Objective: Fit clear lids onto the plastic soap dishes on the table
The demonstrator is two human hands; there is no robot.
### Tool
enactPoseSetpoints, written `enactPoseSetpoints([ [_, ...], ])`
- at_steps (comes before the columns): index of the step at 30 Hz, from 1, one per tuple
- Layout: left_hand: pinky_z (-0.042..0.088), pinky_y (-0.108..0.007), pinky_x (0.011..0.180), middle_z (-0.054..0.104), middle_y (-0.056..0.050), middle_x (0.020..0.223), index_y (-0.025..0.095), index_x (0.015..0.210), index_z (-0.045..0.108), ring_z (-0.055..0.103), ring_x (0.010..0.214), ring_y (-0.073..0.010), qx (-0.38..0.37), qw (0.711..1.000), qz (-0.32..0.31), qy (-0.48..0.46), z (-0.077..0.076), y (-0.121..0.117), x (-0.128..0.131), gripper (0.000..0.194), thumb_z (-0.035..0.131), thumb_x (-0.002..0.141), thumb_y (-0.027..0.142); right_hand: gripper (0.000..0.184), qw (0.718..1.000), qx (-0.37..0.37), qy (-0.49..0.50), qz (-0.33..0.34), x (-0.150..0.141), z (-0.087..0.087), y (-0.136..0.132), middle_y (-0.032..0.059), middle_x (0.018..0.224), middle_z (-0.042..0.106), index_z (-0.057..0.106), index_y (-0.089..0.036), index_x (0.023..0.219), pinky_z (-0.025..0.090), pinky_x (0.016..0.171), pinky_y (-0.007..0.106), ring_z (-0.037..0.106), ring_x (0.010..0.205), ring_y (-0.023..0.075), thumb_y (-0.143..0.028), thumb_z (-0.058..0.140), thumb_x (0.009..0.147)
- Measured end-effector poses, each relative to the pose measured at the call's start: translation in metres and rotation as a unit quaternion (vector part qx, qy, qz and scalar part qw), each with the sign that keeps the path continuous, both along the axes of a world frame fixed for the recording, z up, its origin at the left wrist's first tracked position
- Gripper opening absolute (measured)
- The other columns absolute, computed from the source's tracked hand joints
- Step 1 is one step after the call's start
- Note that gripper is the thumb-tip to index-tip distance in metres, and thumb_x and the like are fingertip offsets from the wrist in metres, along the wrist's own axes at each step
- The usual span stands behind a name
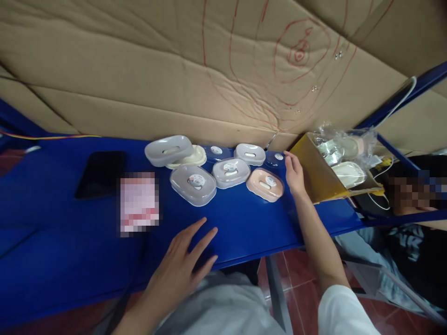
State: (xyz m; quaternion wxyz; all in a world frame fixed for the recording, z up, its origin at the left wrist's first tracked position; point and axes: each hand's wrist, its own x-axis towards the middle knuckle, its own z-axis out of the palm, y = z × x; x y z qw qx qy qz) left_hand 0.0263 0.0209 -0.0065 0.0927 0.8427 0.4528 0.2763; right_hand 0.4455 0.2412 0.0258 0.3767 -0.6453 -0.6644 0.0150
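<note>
I've got cardboard (pixel 132 46) with red rings (pixel 299 55) around 1 o'clock on my feed, a flat black slab (pixel 99 174) at 9, some pixelated pink thing (pixel 138 200) near 8 lol, plus a person in black (pixel 415 251) towards 4.

A: ok what's that wall?
B: tan cardboard (pixel 139 70), creased all over, and there are wobbly red rings (pixel 299 53) drawn on it, right of centre lol
A: and the furniture?
B: long blue tabletop (pixel 244 228) right below the wall, plus a blue frame bar (pixel 428 81) slanting up on the right. Grey leg (pixel 277 295) under the front edge.
A: floor?
B: reddish tiles (pixel 302 295), pale grout lines. Light's kinda dim in the top right corner.
</note>
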Motion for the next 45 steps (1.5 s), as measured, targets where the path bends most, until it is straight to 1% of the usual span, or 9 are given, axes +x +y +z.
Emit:
enactPoseSetpoints([
  [6,0.060,-0.059,0.110,0.051,-0.013,0.166,0.033,0.165,0.046,0.062,0.140,-0.0354,0.000,1.000,-0.003,0.000,0.002,0.000,-0.001,0.055,0.057,0.111,0.039,0.058,0.992,-0.072,-0.094,0.037,0.017,0.008,-0.006,0.0167,0.144,0.073,0.073,-0.018,0.140,0.049,0.124,0.053,0.063,0.141,0.0315,-0.056,0.040,0.112],
  [11,0.059,-0.059,0.111,0.052,-0.013,0.166,0.031,0.164,0.049,0.063,0.138,-0.0351,0.007,1.000,-0.010,0.005,-0.001,0.000,-0.001,0.054,0.059,0.111,0.039,0.057,0.984,-0.078,-0.159,-0.007,0.017,-0.009,-0.116,0.0239,0.143,0.069,0.068,-0.017,0.147,0.048,0.113,0.070,0.063,0.131,0.0422,-0.054,0.050,0.109],
  [16,0.055,-0.061,0.113,0.053,-0.015,0.165,0.027,0.162,0.052,0.063,0.137,-0.0373,0.024,0.999,-0.012,0.044,-0.003,0.000,0.002,0.052,0.058,0.111,0.039,0.047,0.974,-0.033,-0.213,-0.071,-0.013,-0.021,-0.231,0.0185,0.130,0.070,0.065,-0.027,0.150,0.054,0.100,0.065,0.065,0.118,0.0405,-0.050,0.057,0.110],
  [19,0.054,-0.061,0.114,0.051,-0.015,0.168,0.028,0.163,0.051,0.062,0.140,-0.0381,0.019,0.999,-0.013,0.047,-0.004,-0.001,0.002,0.053,0.055,0.112,0.040,0.049,0.986,-0.045,-0.160,-0.020,-0.050,-0.017,-0.264,0.0153,0.133,0.069,0.059,-0.034,0.156,0.054,0.104,0.066,0.066,0.120,0.0396,-0.043,0.061,0.109],
  [21,0.055,-0.060,0.115,0.048,-0.013,0.171,0.031,0.165,0.048,0.060,0.143,-0.0372,0.015,0.999,-0.019,0.034,-0.003,-0.002,0.001,0.055,0.056,0.112,0.040,0.054,0.985,-0.073,-0.132,0.079,-0.075,-0.011,-0.269,0.0129,0.142,0.068,0.053,-0.038,0.162,0.054,0.110,0.065,0.066,0.129,0.0383,-0.038,0.061,0.109],
  [25,0.051,-0.061,0.120,0.037,-0.010,0.178,0.037,0.163,0.051,0.052,0.152,-0.0380,0.024,0.998,-0.051,0.033,0.002,-0.001,0.001,0.055,0.062,0.109,0.039,0.059,0.952,-0.090,-0.107,0.273,-0.108,0.003,-0.233,0.0060,0.166,0.057,0.040,-0.038,0.170,0.046,0.127,0.060,0.053,0.155,0.0313,-0.031,0.051,0.113],
  [33,0.050,-0.060,0.122,0.048,-0.012,0.170,0.033,0.154,0.060,0.054,0.151,-0.0315,0.069,0.996,-0.037,0.048,0.003,0.001,0.002,0.046,0.058,0.110,0.024,0.036,0.947,-0.056,-0.274,0.157,-0.085,0.019,-0.109,0.0164,0.156,0.065,0.076,-0.022,0.135,0.036,0.129,0.070,0.054,0.152,0.0391,-0.021,0.054,0.107],
  [41,0.054,-0.058,0.119,0.055,-0.012,0.162,0.029,0.148,0.062,0.059,0.146,-0.0303,0.062,0.998,-0.017,0.024,0.008,0.002,0.002,0.040,0.054,0.111,0.020,0.048,0.935,-0.102,-0.317,0.122,-0.085,0.049,0.001,0.0187,0.164,0.058,0.062,-0.015,0.153,0.039,0.127,0.058,0.054,0.151,0.0359,-0.019,0.056,0.105],
  [45,0.053,-0.057,0.120,0.054,-0.012,0.162,0.029,0.148,0.062,0.056,0.148,-0.0291,0.065,0.998,-0.020,0.015,0.010,0.003,0.000,0.040,0.054,0.111,0.017,0.031,0.932,-0.130,-0.314,0.129,-0.095,0.045,0.027,0.0175,0.136,0.078,0.076,-0.017,0.130,0.046,0.117,0.053,0.070,0.129,0.0347,-0.019,0.066,0.101],
])
